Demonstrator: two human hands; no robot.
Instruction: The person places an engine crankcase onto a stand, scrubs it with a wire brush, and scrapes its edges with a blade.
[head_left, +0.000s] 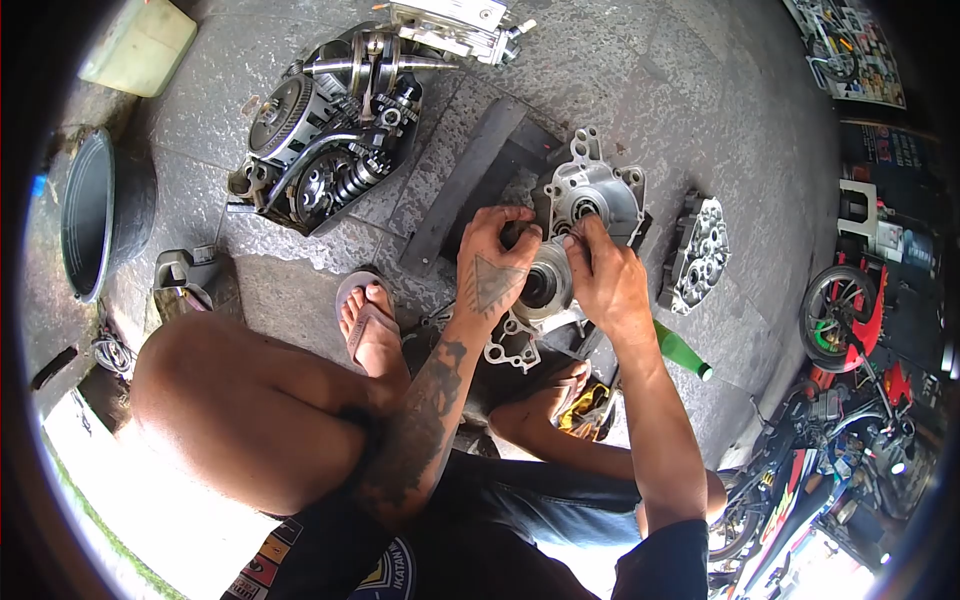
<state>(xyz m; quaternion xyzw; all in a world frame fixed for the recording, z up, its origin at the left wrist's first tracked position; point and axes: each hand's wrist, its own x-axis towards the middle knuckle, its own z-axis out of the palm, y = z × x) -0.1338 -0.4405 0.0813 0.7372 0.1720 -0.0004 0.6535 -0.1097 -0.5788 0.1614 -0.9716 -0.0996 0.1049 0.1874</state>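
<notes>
A silver engine casing half [598, 190] lies on a dark frame [468, 190] on the floor in front of me. My left hand [498, 262], with its fingers curled, is at the casing's left edge, beside a round dark bearing opening [541, 287]. What its fingertips hold, if anything, is hidden. My right hand [608, 275] reaches over the casing's middle. Its thumb and index finger are pressed together near the upper bearing [586, 207], on something too small to make out.
Crankshaft and gears [335, 130] fill another casing at the upper left. A second silver casing [699, 255] and a green bottle [682, 350] lie to the right. A black basin [88, 215] stands far left; motorcycles [845, 318] are far right. My sandaled foot [372, 330] is near the frame.
</notes>
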